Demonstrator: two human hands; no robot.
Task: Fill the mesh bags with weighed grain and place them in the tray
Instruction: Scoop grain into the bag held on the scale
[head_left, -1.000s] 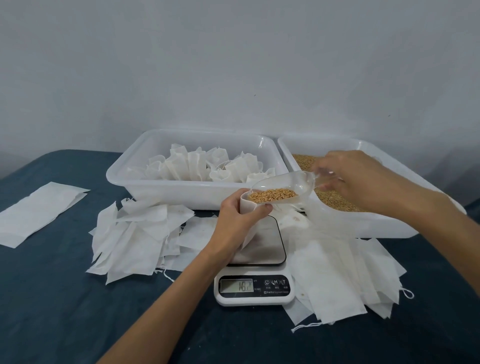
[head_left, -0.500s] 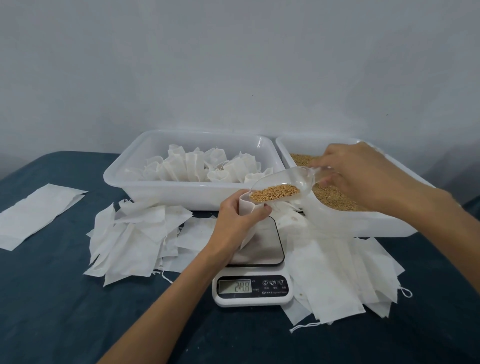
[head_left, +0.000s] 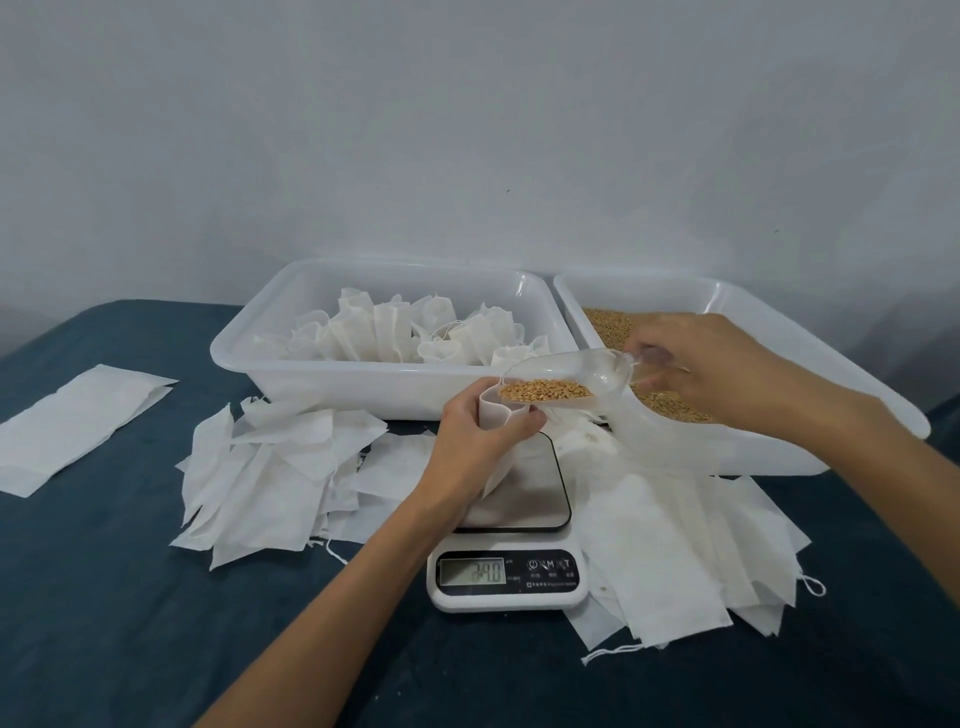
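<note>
My left hand (head_left: 472, 441) grips a white mesh bag (head_left: 493, 415) that stands upright on the platform of a white kitchen scale (head_left: 506, 569). My right hand (head_left: 711, 371) holds the handle of a clear plastic scoop (head_left: 566, 376), tilted with its lip over the bag's mouth and brown grain lying in its front end. The scale display shows digits I cannot read surely. Behind stands a white tray (head_left: 291, 322) holding several filled bags (head_left: 395, 338). To its right a second white tray (head_left: 779, 332) holds loose grain (head_left: 610, 325).
Empty flat white bags lie in a heap left of the scale (head_left: 270, 467) and another heap right of it (head_left: 675, 545). One flat bag (head_left: 78, 426) lies alone at the far left. All rests on a dark blue cloth (head_left: 130, 623), with a pale wall behind.
The scoop has tipped further toward the bag and less grain lies in it. The reading on the scale has risen. My left hand has kept its hold on the bag.
</note>
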